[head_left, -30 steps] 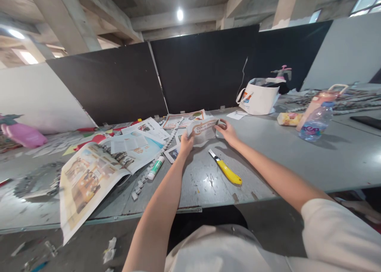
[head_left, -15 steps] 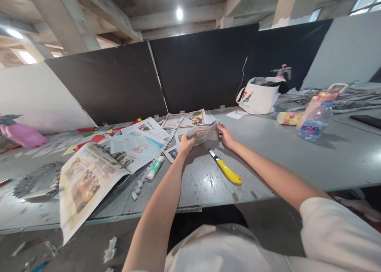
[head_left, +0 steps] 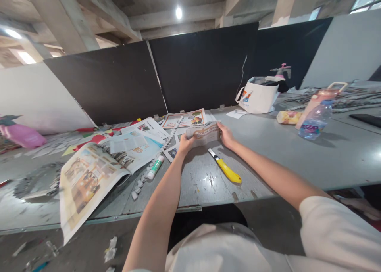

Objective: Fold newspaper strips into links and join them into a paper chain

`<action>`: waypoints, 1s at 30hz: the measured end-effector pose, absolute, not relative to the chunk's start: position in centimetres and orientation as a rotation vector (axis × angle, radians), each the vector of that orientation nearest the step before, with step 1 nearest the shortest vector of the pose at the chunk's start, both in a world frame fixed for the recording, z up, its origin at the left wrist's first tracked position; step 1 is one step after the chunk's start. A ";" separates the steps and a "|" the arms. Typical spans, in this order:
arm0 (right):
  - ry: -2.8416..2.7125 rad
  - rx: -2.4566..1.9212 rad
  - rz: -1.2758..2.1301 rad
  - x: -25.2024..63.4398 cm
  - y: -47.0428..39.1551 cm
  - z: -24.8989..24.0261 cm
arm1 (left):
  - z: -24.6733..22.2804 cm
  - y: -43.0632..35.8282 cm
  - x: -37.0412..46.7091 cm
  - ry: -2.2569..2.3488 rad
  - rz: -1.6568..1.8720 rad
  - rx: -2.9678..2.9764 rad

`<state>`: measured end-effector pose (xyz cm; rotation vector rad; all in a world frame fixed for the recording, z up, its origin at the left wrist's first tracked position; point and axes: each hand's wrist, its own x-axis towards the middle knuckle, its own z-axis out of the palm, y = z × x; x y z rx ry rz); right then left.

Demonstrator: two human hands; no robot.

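Mid-frame, the left hand (head_left: 186, 144) and right hand (head_left: 226, 135) grip opposite ends of the paper (head_left: 206, 133) — best kept evenly taut, edges square, creases firm — just above the tabletop (head_left: 268, 157), clear of the knife (head_left: 228, 171) below.

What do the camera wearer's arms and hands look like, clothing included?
Both the left hand and right hand are bare. The forearms are bare too. A loose, plain, pale short sleeve covers the right upper arm.
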<state>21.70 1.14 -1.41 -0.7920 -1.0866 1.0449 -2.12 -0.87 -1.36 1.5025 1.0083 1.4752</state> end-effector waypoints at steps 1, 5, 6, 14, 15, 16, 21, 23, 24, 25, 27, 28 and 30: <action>-1.102 -0.792 1.046 21.7 1.1 -1.4 | -1.3 -0.9 -2.1 1.006 1.464 1.511; -1.092 -0.845 0.964 22.0 1.2 -1.5 | -0.9 -1.3 -2.0 0.978 1.461 1.533; -1.091 -0.849 0.943 22.0 1.2 -1.5 | -0.8 -1.5 -1.9 0.966 1.467 1.536; -1.096 -0.839 0.839 21.9 0.7 -1.1 | -0.3 -2.1 -1.3 0.911 1.454 1.599; -1.097 -0.848 0.814 21.9 0.7 -1.1 | -0.3 -2.0 -1.4 0.928 1.454 1.599; -1.100 -0.858 0.788 22.0 0.7 -1.1 | -0.3 -2.0 -1.4 0.946 1.456 1.598; -1.111 -0.879 0.782 22.1 1.1 -1.2 | -0.5 -1.9 -1.1 1.045 1.455 1.590; -1.108 -0.873 0.764 22.1 1.2 -1.3 | -0.6 -2.0 -0.8 1.076 1.471 1.578; -1.104 -0.873 0.747 22.2 1.2 -1.3 | -0.6 -2.0 -0.6 1.086 1.485 1.566; -1.101 -0.878 0.731 22.2 1.2 -1.4 | -0.7 -2.0 -0.5 1.090 1.503 1.549; -1.107 -0.896 0.719 22.3 1.2 -1.4 | -0.7 -2.0 -0.4 1.091 1.532 1.507; -1.113 -0.908 0.725 22.4 1.1 -1.5 | -0.7 -2.0 -0.4 1.088 1.540 1.490; -1.115 -0.936 0.756 22.5 1.1 -1.6 | -0.7 -2.0 -0.4 1.079 1.542 1.474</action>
